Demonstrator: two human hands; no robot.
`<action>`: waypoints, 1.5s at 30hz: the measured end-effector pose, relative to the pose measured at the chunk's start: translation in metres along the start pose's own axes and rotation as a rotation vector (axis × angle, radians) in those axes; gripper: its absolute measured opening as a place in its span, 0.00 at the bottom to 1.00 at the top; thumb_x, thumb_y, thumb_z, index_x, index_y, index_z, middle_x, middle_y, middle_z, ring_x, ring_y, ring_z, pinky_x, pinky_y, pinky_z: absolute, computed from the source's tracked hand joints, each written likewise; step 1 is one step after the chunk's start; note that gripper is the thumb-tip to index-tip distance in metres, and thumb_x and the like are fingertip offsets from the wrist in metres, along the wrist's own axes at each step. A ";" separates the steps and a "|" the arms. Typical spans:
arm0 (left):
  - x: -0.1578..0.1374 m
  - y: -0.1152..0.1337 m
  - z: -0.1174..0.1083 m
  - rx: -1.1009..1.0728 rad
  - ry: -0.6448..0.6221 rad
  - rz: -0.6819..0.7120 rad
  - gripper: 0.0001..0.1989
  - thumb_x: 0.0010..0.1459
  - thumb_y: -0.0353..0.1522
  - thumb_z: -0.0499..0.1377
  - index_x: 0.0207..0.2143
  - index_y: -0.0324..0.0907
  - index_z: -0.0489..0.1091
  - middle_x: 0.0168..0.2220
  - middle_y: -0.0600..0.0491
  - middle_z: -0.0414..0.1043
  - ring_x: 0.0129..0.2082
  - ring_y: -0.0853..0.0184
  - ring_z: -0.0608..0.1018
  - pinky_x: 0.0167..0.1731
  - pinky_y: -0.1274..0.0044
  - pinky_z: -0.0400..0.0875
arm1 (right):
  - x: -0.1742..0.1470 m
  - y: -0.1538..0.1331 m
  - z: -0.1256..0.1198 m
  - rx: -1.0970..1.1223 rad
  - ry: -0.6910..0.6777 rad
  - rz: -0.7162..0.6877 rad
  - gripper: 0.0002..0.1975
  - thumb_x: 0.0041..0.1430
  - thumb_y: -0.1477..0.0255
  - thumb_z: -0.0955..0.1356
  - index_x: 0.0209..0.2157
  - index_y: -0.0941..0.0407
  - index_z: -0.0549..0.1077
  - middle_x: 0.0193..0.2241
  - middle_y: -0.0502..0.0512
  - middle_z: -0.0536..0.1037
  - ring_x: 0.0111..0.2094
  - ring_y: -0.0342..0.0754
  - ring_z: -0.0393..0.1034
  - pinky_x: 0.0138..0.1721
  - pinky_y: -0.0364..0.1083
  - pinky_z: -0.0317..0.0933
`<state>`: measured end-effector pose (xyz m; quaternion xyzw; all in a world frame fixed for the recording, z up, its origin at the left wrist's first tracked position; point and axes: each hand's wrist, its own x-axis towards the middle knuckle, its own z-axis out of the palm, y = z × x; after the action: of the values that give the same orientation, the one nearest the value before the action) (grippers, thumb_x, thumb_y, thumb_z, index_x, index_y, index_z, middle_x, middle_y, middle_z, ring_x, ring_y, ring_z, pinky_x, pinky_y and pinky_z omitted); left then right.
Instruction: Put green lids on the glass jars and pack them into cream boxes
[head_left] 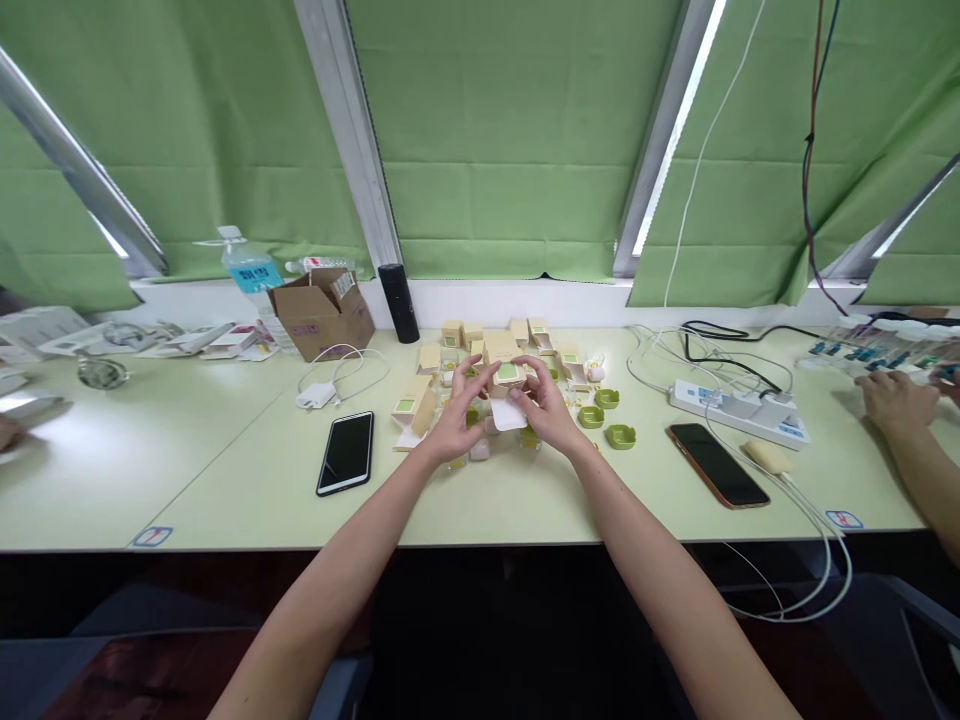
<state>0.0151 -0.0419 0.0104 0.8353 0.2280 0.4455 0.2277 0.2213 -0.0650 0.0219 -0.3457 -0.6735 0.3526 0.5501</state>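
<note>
Between my two hands is a small beige cardboard box (pixel 508 373) with a green label and a white flap hanging open toward me. My left hand (pixel 454 420) curves round its left side, fingertips at the box edge. On the other side my right hand (pixel 547 408) grips it, with the thumb by the flap. Under and around my hands lie several more beige boxes (pixel 430 358) and small green cup-shaped pieces (pixel 621 436). A pale pink piece (pixel 480 450) sits below the held box. My hands partly hide the things beneath them.
A dark-screened phone (pixel 346 453) lies left, another phone (pixel 718 465) right. Near it are a white power strip (pixel 739 412) and trailing cables. A brown carton (pixel 322 312), black cylinder (pixel 399 304) and water bottle (pixel 251 268) stand behind. Another person's hand (pixel 898 400) works at far right.
</note>
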 end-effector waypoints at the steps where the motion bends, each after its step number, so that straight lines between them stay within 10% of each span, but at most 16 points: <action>1: 0.000 0.002 0.000 0.012 -0.019 -0.009 0.41 0.63 0.37 0.61 0.74 0.60 0.50 0.74 0.45 0.40 0.62 0.50 0.67 0.60 0.54 0.69 | 0.000 0.000 0.000 -0.005 0.008 0.002 0.21 0.68 0.61 0.68 0.59 0.47 0.63 0.32 0.49 0.70 0.34 0.49 0.68 0.33 0.47 0.62; 12: 0.003 0.000 0.007 0.002 0.123 -0.085 0.35 0.66 0.52 0.59 0.70 0.51 0.56 0.71 0.40 0.47 0.64 0.50 0.66 0.59 0.58 0.71 | -0.002 -0.003 0.001 -0.029 -0.028 -0.043 0.25 0.68 0.54 0.69 0.61 0.47 0.64 0.41 0.53 0.74 0.43 0.52 0.71 0.43 0.51 0.65; 45: 0.008 -0.011 0.010 -0.082 0.340 -0.045 0.22 0.66 0.50 0.60 0.54 0.46 0.69 0.56 0.44 0.61 0.45 0.63 0.74 0.44 0.69 0.74 | -0.004 0.002 0.009 -0.018 -0.059 -0.087 0.26 0.65 0.56 0.71 0.59 0.47 0.64 0.42 0.53 0.76 0.43 0.50 0.71 0.43 0.50 0.64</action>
<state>0.0261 -0.0305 0.0043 0.7326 0.2634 0.5840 0.2299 0.2131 -0.0686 0.0171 -0.3104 -0.7068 0.3322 0.5419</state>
